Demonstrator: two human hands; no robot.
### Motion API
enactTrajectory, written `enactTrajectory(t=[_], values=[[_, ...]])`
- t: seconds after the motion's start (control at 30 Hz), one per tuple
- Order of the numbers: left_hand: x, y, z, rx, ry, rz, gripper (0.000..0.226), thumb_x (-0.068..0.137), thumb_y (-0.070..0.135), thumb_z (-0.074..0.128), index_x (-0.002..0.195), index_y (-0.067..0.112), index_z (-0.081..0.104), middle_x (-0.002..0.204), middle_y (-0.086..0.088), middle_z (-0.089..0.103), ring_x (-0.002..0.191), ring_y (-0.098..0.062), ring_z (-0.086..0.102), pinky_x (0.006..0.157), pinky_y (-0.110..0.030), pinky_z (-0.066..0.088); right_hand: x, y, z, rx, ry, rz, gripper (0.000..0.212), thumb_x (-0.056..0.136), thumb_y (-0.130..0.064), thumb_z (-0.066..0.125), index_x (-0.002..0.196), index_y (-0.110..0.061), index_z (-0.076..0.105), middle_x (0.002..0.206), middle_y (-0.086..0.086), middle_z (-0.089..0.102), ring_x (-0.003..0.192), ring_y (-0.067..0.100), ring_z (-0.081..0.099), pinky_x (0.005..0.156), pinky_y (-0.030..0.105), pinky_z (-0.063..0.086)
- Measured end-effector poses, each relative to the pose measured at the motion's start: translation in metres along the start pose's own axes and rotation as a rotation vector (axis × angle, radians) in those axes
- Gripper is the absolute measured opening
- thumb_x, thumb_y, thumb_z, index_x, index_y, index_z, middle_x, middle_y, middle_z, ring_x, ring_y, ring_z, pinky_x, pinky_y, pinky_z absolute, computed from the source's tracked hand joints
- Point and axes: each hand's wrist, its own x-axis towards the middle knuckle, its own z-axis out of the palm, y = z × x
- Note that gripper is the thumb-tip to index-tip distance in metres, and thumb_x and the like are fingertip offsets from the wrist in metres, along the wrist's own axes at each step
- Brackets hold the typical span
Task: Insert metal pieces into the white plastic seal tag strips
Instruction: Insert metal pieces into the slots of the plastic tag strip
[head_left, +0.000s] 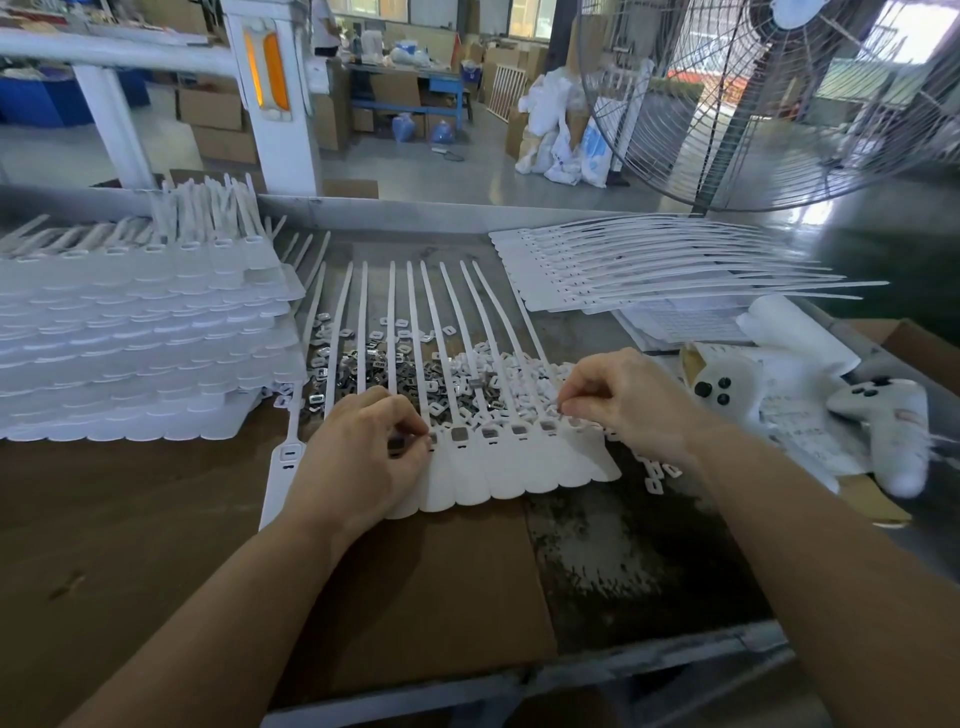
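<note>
While both hands work the row of sockets, insertion looks to be midway. Head view only.

Joined sheet of white plastic seal tag strips (498, 467) lies flat at centre frame on the brown cardboard-covered table (156, 519), tails fanned toward the top of the frame. Several sockets along the row already show dark metal; the one at far left looks unfilled.

Left hand (358, 457): fingers curled, grip narrow, pinching a small dark metal piece (397, 447) at the left part of the row, touching the sheet. Right hand (623, 400): fingertips pinched at the right end of the row; whether a piece sits between them I cannot tell.

Loose heap of small metal pieces and white plastic caps (415, 374) lies just above the hands, under the tails.

Judgement: next move calls for squaring each piece over its socket and pressing it home, then reaching to the heap for more.

Stacked tag sheets (130, 338) at left; more strips (649, 270) upper right.
</note>
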Motion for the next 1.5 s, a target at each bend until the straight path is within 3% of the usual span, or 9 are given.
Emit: enactTrajectory(t=[0.23,0.4,0.6,0.73,0.87,1.1,1.23,1.37,1.5], values=[[0.000,0.000,0.000,0.000,-0.005,0.003,0.003,0.082,0.021,0.067,0.084,0.024,0.066,0.082,0.022,0.048,0.085,-0.004,0.045,0.065,-0.005,0.032,0.002,0.004,-0.007,-0.087,-0.059,-0.009,0.010,0.083,-0.009,0.068,0.079,-0.018,0.068,0.086,-0.003,0.065,0.080,0.009,0.062,0.072,0.016,0.045],[0.000,0.000,0.000,-0.004,0.002,-0.004,0.005,0.082,0.022,0.068,0.082,0.026,0.065,0.082,0.024,0.048,0.085,-0.002,0.044,0.065,-0.003,0.031,0.002,0.001,-0.009,-0.211,-0.138,-0.020,0.011,0.086,-0.009,0.064,0.084,-0.018,0.070,0.079,-0.012,0.061,0.071,-0.005,0.054,0.062,0.005,0.035],[0.000,0.000,0.001,-0.011,0.014,-0.011,0.002,0.082,0.020,0.068,0.083,0.021,0.066,0.081,0.020,0.050,0.087,-0.007,0.045,0.068,-0.015,0.033,0.006,-0.004,-0.014,-0.251,-0.165,-0.028,0.004,0.079,-0.010,0.072,0.082,-0.013,0.072,0.083,-0.007,0.068,0.079,0.007,0.063,0.077,0.024,0.052],[0.000,0.000,0.001,-0.013,0.015,-0.005,0.002,0.082,0.021,0.068,0.083,0.021,0.067,0.081,0.019,0.050,0.087,-0.008,0.046,0.068,-0.015,0.035,0.012,-0.007,-0.016,-0.194,-0.214,0.038,0.009,0.076,-0.011,0.076,0.072,-0.019,0.071,0.073,-0.010,0.066,0.068,0.002,0.059,0.061,0.013,0.042],[0.000,0.000,0.000,-0.015,0.014,-0.006,0.002,0.082,0.021,0.068,0.083,0.022,0.066,0.081,0.020,0.049,0.088,-0.007,0.046,0.068,-0.009,0.033,0.018,-0.007,-0.019,-0.130,-0.266,0.124,0.013,0.075,-0.014,0.077,0.069,-0.023,0.069,0.071,-0.007,0.066,0.063,0.004,0.058,0.056,0.016,0.044],[0.000,0.001,-0.001,-0.014,0.009,-0.003,0.002,0.082,0.020,0.067,0.084,0.021,0.066,0.082,0.020,0.048,0.088,-0.007,0.045,0.069,-0.011,0.033,0.013,-0.001,-0.021,0.076,-0.234,0.226,0.010,0.076,-0.014,0.077,0.081,-0.013,0.068,0.071,0.001,0.065,0.048,0.000,0.058,0.048,0.011,0.044],[0.000,0.002,-0.001,-0.015,0.003,-0.009,0.002,0.083,0.020,0.067,0.085,0.021,0.067,0.082,0.020,0.049,0.090,-0.007,0.046,0.070,-0.012,0.034,0.009,-0.001,-0.020,0.075,-0.208,0.243,0.005,0.079,-0.013,0.073,0.083,-0.012,0.070,0.081,0.006,0.069,0.066,0.009,0.063,0.055,0.015,0.052],[0.000,0.003,-0.001,-0.025,0.006,-0.012,0.002,0.082,0.020,0.067,0.084,0.020,0.067,0.083,0.019,0.050,0.090,-0.008,0.047,0.072,-0.016,0.035,0.008,-0.008,-0.017,0.058,-0.096,0.186,0.006,0.082,-0.010,0.070,0.082,-0.016,0.070,0.080,0.003,0.069,0.062,0.006,0.060,0.052,0.013,0.046],[0.001,0.002,-0.001,-0.018,-0.001,-0.014,0.002,0.082,0.020,0.067,0.085,0.021,0.067,0.082,0.020,0.049,0.089,-0.006,0.045,0.068,-0.005,0.033,0.012,-0.023,-0.001,0.016,0.025,0.097,0.008,0.082,-0.010,0.069,0.086,-0.017,0.071,0.078,-0.009,0.065,0.073,0.005,0.060,0.065,0.012,0.046]])
